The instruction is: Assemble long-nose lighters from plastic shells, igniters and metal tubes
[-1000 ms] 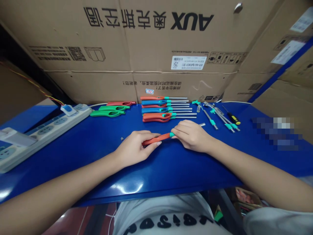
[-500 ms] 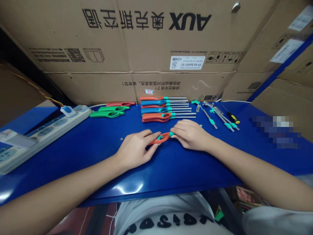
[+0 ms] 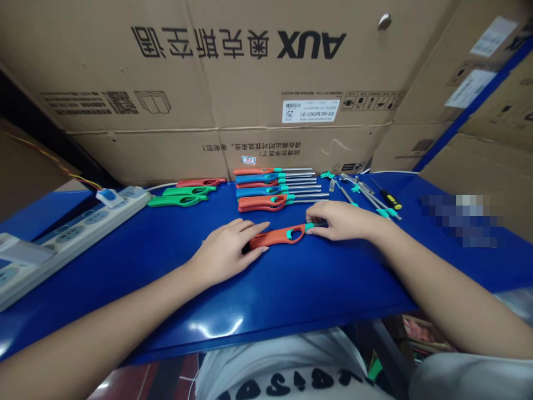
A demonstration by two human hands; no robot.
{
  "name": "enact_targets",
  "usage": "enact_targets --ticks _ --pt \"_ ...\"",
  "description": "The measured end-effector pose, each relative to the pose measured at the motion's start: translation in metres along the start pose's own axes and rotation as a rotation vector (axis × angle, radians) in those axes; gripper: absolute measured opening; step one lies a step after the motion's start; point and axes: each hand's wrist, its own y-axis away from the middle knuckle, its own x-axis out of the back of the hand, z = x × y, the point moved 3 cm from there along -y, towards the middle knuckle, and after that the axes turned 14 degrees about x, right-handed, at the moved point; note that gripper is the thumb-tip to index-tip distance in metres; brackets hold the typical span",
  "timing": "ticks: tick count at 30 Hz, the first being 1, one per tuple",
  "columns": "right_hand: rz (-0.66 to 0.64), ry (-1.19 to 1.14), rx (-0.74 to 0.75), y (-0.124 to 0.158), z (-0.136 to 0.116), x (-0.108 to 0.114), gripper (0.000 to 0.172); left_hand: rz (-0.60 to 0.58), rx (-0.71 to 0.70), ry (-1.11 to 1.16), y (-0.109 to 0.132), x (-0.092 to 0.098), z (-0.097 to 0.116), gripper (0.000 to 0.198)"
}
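An orange gas lighter (image 3: 272, 238) with a turquoise trigger lies across the space between my two hands, just above or on the blue table. My left hand (image 3: 225, 250) has its thumb and fingers closed round the rear end of the handle. At the other end, my right hand (image 3: 343, 221) pinches the lighter by its turquoise collar and metal tube, which the fingers mostly hide. Behind my hands is a row of orange and blue lighters (image 3: 262, 204) with metal tubes pointing right. Metal tubes with turquoise parts (image 3: 377, 201) lie beyond my right hand.
Green handle shells (image 3: 177, 201) and a red one (image 3: 200, 182) lie back left, beside a white power strip (image 3: 89, 225) with plugs. A black-and-yellow screwdriver (image 3: 390, 199) is back right. Cardboard (image 3: 250, 83) walls the back of the blue table (image 3: 266, 294).
The orange lighter has moved right, and more of its handle shows. My left hand has slid toward the rear end; my right hand has shifted right with the front end.
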Motion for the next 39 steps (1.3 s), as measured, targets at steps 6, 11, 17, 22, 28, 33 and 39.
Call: enact_targets --ticks 6,11,17,22,28,33,39 --pt "0.044 -0.150 0.051 0.005 0.009 0.005 0.026 0.003 -0.025 0.106 -0.002 -0.002 -0.005 0.041" --pt "0.255 -0.099 -0.131 0.018 0.037 0.023 0.025 0.017 -0.048 0.163 -0.003 -0.003 -0.007 0.036" --pt "0.345 0.105 -0.722 0.068 0.089 0.050 0.039 0.013 -0.063 0.198 -0.003 -0.003 -0.005 0.037" --pt "0.190 0.020 -1.009 0.114 0.121 0.054 0.028 0.006 -0.082 0.215 -0.002 -0.004 -0.003 0.038" --pt "0.088 -0.243 -1.243 0.136 0.141 0.033 0.019 -0.003 -0.086 0.213 -0.002 -0.005 -0.002 0.039" --pt "0.239 -0.250 -1.336 0.135 0.142 0.034 0.014 0.028 -0.108 0.212 -0.001 -0.005 -0.004 0.039" --pt "0.714 0.052 -1.214 0.127 0.121 0.063 0.013 0.050 -0.156 0.236 -0.001 -0.008 -0.006 0.036"
